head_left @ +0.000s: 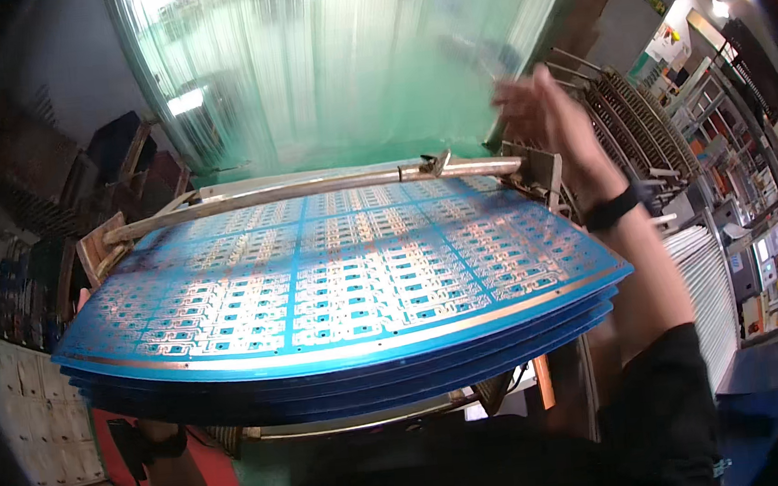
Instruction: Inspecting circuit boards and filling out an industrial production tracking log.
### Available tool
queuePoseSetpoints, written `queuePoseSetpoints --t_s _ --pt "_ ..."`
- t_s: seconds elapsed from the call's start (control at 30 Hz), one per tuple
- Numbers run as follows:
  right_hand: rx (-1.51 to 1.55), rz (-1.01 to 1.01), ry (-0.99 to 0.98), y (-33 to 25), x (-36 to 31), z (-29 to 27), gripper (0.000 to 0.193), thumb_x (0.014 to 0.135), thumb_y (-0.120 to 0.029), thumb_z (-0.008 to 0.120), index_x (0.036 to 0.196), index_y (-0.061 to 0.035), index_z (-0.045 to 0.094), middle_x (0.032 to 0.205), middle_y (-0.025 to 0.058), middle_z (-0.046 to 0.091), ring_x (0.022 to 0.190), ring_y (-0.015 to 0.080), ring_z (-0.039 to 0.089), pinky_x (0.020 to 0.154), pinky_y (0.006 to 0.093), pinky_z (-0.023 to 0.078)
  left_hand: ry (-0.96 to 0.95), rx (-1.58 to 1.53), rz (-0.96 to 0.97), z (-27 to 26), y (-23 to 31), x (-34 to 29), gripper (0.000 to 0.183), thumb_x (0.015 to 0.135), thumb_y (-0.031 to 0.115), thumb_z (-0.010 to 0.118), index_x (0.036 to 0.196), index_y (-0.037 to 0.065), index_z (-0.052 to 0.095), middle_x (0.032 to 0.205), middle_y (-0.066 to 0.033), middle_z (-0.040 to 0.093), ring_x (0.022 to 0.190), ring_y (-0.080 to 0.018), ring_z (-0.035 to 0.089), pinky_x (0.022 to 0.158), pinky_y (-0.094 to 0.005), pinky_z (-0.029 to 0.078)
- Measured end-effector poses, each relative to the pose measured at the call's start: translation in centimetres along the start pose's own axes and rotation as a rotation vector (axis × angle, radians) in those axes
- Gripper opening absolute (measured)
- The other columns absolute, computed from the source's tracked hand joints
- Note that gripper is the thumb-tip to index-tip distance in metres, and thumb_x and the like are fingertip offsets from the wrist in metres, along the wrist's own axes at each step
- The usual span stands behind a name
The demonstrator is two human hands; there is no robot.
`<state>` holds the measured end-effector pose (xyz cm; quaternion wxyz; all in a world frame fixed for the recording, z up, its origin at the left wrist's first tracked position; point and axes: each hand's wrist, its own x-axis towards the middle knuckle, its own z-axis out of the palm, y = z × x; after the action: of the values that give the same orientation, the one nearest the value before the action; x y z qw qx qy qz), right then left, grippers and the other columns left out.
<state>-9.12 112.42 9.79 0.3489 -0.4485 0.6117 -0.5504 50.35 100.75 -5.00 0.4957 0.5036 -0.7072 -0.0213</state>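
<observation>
Stack of blue circuit boards (345,274): lies square before the wearer, near edges slightly stepped, copper pattern uppermost. A metal bar (311,192) crosses above its far end, between wooden end pieces (94,253); I judge it part of a frame, but cannot tell whether it touches the top board.

Left hand (157,431): mostly hidden below the near left corner. I take this as support from underneath; finger opening and grip I cannot tell.

Right hand (554,117): blurred, fingers spread, nothing held, up past the far right corner.

Room: I read the right edge as the freer side, with a gap before the slatted rack (633,124). The green curtain (346,71) bounds the far side; the wearer's body sits close to the near edge.
</observation>
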Motion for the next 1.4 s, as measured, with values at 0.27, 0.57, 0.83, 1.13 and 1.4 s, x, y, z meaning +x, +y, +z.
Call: queuePoseSetpoints --t_s 0.27,0.57,0.83,1.13,1.4 --pt "0.389 0.087 -0.058 10.3 -2.2 3.6 0.062 0.102 -0.051 0.051 0.13 0.0035 0.06 0.122 0.0183 0.066 0.115 0.0194 0.062 0.095 0.0362 0.054 -0.001 -0.005 0.0 0.6 1.1 0.9 0.055 0.091 0.006 0.063 0.142 -0.004 0.045 0.141 -0.0175 0.054 0.128 -0.0308 0.052 0.116 -0.0394 0.034" --pt "0.882 0.065 -0.405 13.1 -0.7 1.0 0.052 0.102 -0.036 0.058 0.129 0.0091 0.057 0.116 0.0211 0.068 0.087 0.0128 0.072 0.067 0.0194 0.062 0.003 -0.014 -0.002 0.3 1.1 1.1 0.053 0.09 0.006 0.062 0.14 -0.004 0.047 0.14 -0.0181 0.055 0.128 -0.0314 0.052 0.116 -0.0393 0.034" --pt "0.728 0.154 -0.228 12.3 -2.2 1.9 0.051 0.103 -0.037 0.055 0.131 0.0062 0.056 0.113 0.0173 0.07 0.087 0.0135 0.072 0.066 0.025 0.063 0.0 -0.006 -0.012 -0.4 0.6 0.6 0.052 0.09 0.006 0.062 0.139 -0.005 0.048 0.139 -0.0187 0.056 0.127 -0.032 0.053 0.116 -0.0393 0.034" --pt "0.773 0.169 -0.188 11.5 -2.6 1.8 0.05 0.104 -0.038 0.054 0.131 0.004 0.056 0.112 0.0166 0.07 0.09 0.015 0.072 0.068 0.0272 0.062 -0.008 -0.025 -0.011 -0.5 0.9 1.1 0.05 0.09 0.006 0.062 0.138 -0.005 0.05 0.138 -0.0193 0.057 0.126 -0.0326 0.053 0.116 -0.0393 0.035" --pt "1.099 0.197 -0.303 11.9 -4.0 1.4 0.05 0.104 -0.039 0.052 0.132 0.0024 0.055 0.112 0.016 0.07 0.092 0.0161 0.072 0.07 0.029 0.062 -0.039 -0.031 -0.006 -0.9 -0.5 0.9 0.049 0.09 0.006 0.062 0.137 -0.006 0.051 0.136 -0.0198 0.058 0.126 -0.0332 0.054 0.115 -0.0392 0.035"
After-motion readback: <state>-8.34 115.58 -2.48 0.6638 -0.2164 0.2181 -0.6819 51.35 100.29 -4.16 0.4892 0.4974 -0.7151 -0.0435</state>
